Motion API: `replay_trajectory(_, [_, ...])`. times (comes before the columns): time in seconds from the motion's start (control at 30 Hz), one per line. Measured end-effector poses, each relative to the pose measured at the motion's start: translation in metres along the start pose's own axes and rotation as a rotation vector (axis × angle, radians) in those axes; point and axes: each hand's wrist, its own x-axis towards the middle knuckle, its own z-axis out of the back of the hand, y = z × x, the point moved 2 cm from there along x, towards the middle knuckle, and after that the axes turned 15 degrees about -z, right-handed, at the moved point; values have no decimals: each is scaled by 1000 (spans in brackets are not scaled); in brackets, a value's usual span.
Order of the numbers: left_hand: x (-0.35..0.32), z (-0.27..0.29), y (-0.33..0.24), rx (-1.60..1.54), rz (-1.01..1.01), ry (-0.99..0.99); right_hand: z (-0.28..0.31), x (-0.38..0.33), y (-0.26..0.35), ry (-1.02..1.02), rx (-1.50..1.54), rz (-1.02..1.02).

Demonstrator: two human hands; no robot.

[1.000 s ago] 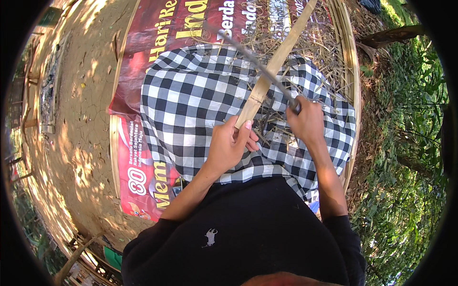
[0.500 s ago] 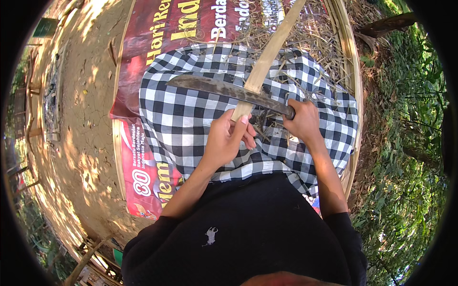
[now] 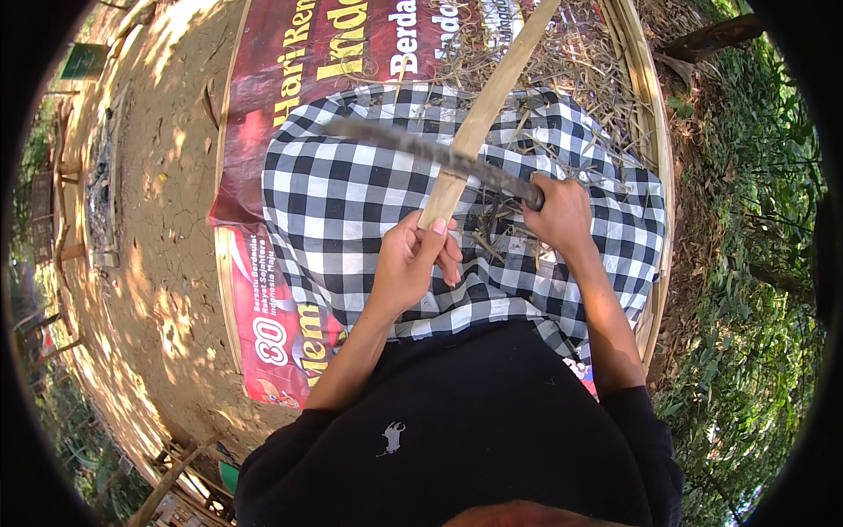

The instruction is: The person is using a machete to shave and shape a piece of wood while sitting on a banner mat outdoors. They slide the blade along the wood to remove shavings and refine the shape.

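Note:
My left hand [image 3: 413, 262] pinches the near end of a long, pale, flat strip [image 3: 483, 120] that looks like bamboo or wood, thumb on top. The strip slants away toward the far right. In my right hand [image 3: 560, 213] is the dark handle of a machete [image 3: 399, 143], its long blade pointing left and a little away from me. The blade crosses the strip just beyond my left hand and is smeared by motion. Beneath both hands a black-and-white checkered cloth [image 3: 325, 198] spreads over my lap, with thin shavings [image 3: 500, 233] lying on it.
A red printed banner [image 3: 263, 88] covers the surface under the cloth. Dry shavings [image 3: 571, 66] pile up at the far right, beside the slatted bamboo edge [image 3: 645, 79]. Bare earth [image 3: 167, 228] lies to the left, green plants [image 3: 746, 351] to the right.
The machete's blade has tilted, its tip swinging slightly away from me and right. My left hand and the strip's near end have shifted slightly toward me.

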Motion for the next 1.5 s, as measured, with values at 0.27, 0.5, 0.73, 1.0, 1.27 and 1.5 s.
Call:
replay_trajectory(0.27, [-2, 2, 4, 18, -13, -15, 0, 0, -8, -59, 40, -45])
replay_trajectory(0.5, [-9, -6, -8, 38, -17, 14, 1, -23, -8, 19, 64, 100])
replay_trajectory(0.73, [-14, -5, -4, 56, -21, 14, -1, -28, -1, 55, 89, 174])
replay_trajectory(1.0, [-10, -6, -3, 36, -21, 1, -6, -26, -8, 59, 166, 128])
replay_trajectory(1.27, [-7, 1, 9, -53, 13, -14, -10, -24, -16, 57, 123, 143])
replay_trajectory(1.5, [-9, -2, 1, -4, -1, 24, -4, -18, -22, 49, 162, 104])
